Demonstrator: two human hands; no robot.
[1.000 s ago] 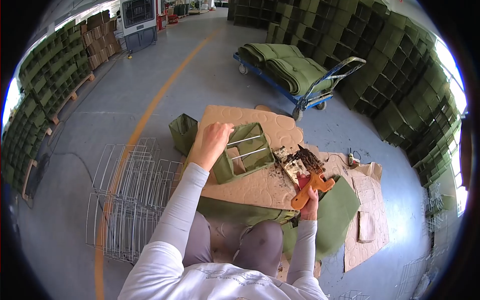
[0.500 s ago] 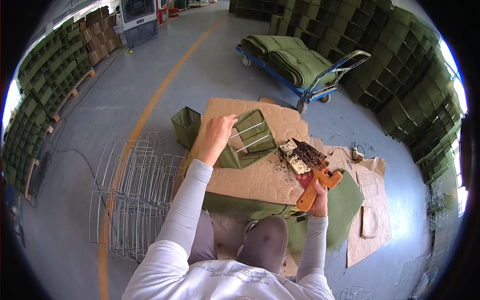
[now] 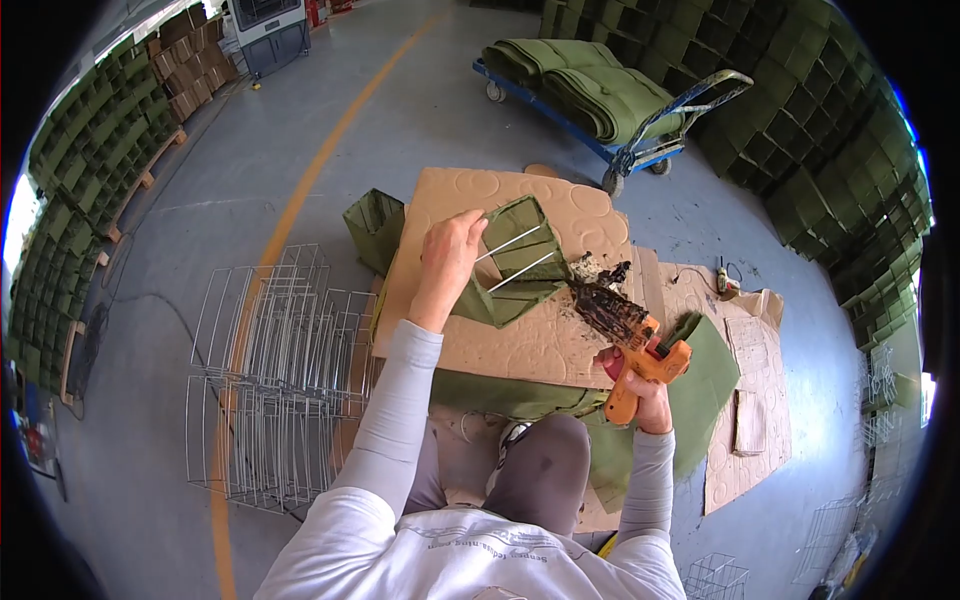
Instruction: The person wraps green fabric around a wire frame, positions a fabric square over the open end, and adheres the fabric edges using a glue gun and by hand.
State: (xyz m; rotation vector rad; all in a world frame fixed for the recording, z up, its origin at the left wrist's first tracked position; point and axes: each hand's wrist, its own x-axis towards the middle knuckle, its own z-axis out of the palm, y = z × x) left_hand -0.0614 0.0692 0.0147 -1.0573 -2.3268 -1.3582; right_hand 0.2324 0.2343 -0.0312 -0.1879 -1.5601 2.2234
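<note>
My left hand (image 3: 452, 262) pinches the upper left edge of a green fabric box (image 3: 490, 306). The box lies tilted on a cardboard sheet (image 3: 480, 352), its open side toward me, with two pale metal rods across it. My right hand (image 3: 652, 402) is closed around the handle of an orange glue gun (image 3: 670, 362). Dark, crusty residue covers the gun's front end, and its tip is at the right corner of the box; I cannot tell if they touch. Behind the gun, a pale, crumbly block (image 3: 590, 268) is partly hidden.
Another green box (image 3: 376, 228) stands left of the cardboard. Wire frames (image 3: 275, 400) are piled on the floor at left. A blue trolley (image 3: 650, 155) carries folded green fabric (image 3: 600, 95). Stacked green boxes (image 3: 760, 120) line the right side. A small tool (image 3: 727, 283) lies at right.
The glue gun has moved off the pale block, its tip now at the box's right corner. My left hand keeps its hold on the box. The whole view has shifted slightly.
</note>
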